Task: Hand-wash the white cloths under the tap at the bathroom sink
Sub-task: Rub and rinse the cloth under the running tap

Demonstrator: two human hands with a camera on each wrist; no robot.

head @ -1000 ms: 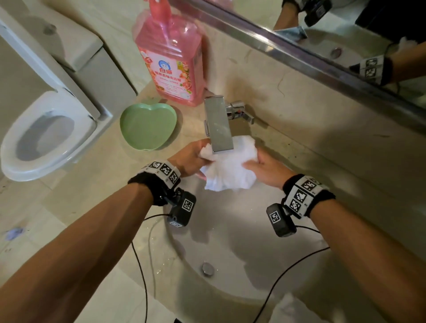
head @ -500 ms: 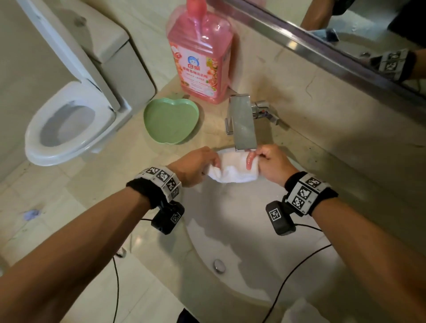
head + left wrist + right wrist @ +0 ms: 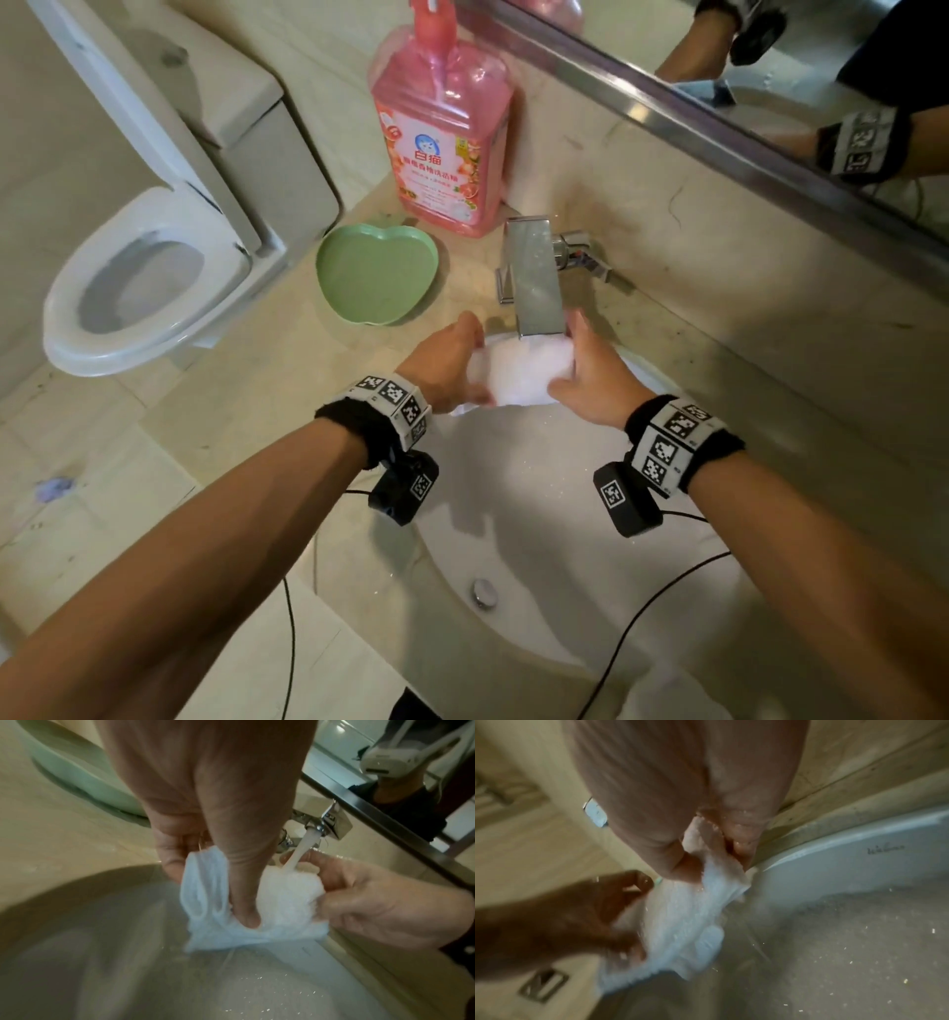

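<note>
A wet white cloth (image 3: 518,372) is bunched between both hands just under the chrome tap (image 3: 534,277), above the far side of the white sink (image 3: 539,514). My left hand (image 3: 452,360) grips its left end, thumb pressed into the folds (image 3: 246,914). My right hand (image 3: 590,370) grips the right end of the cloth (image 3: 287,894). A stream of water (image 3: 300,850) runs from the spout onto the cloth. In the right wrist view the cloth (image 3: 687,914) hangs stretched between the two hands.
A pink soap bottle (image 3: 441,139) and a green apple-shaped dish (image 3: 375,272) stand on the counter left of the tap. A toilet (image 3: 144,288) lies further left. The mirror (image 3: 770,77) runs along the back wall. The sink drain (image 3: 484,591) shows. More white cloth (image 3: 678,694) lies at the sink's near edge.
The cloth was spread wide a second ago, then squeezed small; now both hands hold it bunched and a little wider under the spout. The head view has shifted.
</note>
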